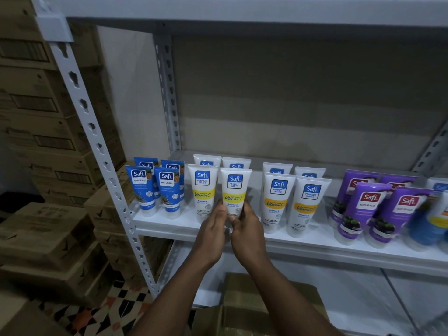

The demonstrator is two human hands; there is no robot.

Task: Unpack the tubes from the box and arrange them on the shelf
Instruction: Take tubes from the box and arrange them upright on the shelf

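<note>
Two hands shared one white tube (234, 187): left hand (212, 230) and right hand (248, 231) fingers (220, 208) pinched its lower end. It looked light, squashy, perhaps slick, so a gentle low grip suited.

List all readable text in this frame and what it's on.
"Safi NATURALS": blue tubes.
"Safi PERFECT WHITE Vitamin C Brighten &": yellow-band tube, pinched by left hand and right hand.
"Safi PERFECT WHITE Vitamin C": orange-band tubes.
"Safi NATURALS": purple tubes.
Small print on tubes and cartons: too blurred to read.
</note>
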